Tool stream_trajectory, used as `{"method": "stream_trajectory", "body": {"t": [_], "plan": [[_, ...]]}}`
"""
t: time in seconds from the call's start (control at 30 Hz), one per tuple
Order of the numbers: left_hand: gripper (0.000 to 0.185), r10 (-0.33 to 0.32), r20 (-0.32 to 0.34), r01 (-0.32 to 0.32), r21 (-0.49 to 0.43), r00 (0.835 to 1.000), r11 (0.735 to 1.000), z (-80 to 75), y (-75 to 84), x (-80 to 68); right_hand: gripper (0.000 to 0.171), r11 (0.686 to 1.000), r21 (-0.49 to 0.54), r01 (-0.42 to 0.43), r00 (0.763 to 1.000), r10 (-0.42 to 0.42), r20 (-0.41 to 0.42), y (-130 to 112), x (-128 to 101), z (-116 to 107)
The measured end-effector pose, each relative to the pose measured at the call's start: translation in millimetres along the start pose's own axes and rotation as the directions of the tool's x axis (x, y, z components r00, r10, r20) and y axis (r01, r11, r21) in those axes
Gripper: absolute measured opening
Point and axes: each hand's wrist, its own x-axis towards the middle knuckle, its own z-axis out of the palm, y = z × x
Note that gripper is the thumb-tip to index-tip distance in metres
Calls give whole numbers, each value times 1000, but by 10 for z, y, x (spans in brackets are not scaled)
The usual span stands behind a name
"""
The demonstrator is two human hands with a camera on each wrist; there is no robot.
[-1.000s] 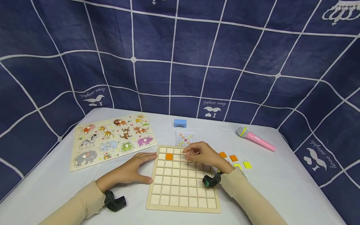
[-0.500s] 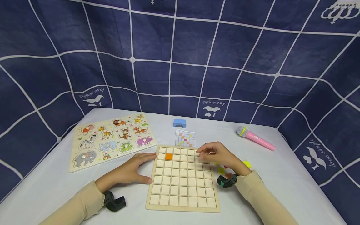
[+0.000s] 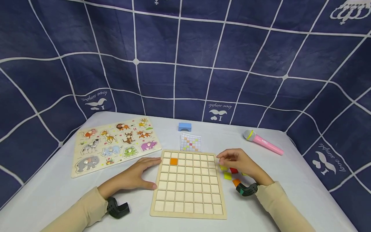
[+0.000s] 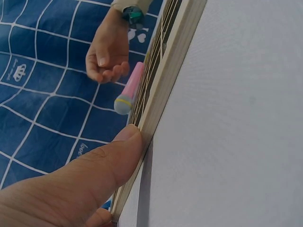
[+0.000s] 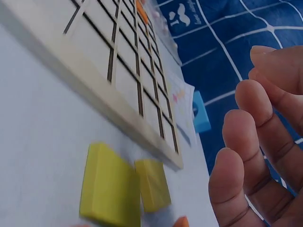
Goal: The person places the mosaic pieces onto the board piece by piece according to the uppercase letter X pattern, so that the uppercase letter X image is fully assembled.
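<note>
A wooden grid board [image 3: 188, 215] lies before me, with one orange tile [image 3: 174, 161] in its second row. My left hand [image 3: 134, 176] rests at the board's left side, thumb and fingers spread. In the left wrist view its thumb [image 4: 106, 163] touches the rim. My right hand [image 3: 240, 162] hovers off the board's upper right corner, over loose tiles. Its fingers are loosely curled and hold nothing in the right wrist view. Beneath it lie a yellow tile [image 3: 227, 176], a red tile [image 3: 233, 170] and an orange tile [image 3: 236, 182]. Other tiles are partly hidden by the hand.
A printed grid pattern card [image 3: 190, 142] lies behind the board, with a blue block [image 3: 185, 127] beyond it. To the left is an animal peg puzzle [image 3: 116, 145]. A pink toy microphone [image 3: 264, 142] lies at the back right. Dark blue cloth hangs around the table.
My right hand has moved right, from over the board's upper rows to above the loose tiles. My left hand stays at the board's left edge.
</note>
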Motion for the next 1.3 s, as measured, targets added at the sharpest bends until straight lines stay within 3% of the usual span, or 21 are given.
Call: {"method": "stream_trajectory", "body": {"t": [0.37,0.87,1.3], "plan": [[95,-4,-1,4,6,1000,1000,0,2,4,25,997,-45,-67,998,66,-21,132,-108,-143],[93,10,-3,-9,25,1000,1000,1,-23,6,20,955,-270,-125,992,121,-32,234,-79,-178],[94,-5,1,5,8,1000,1000,2,-10,9,23,946,-309,-97,995,102,1,256,-73,-120]]}}
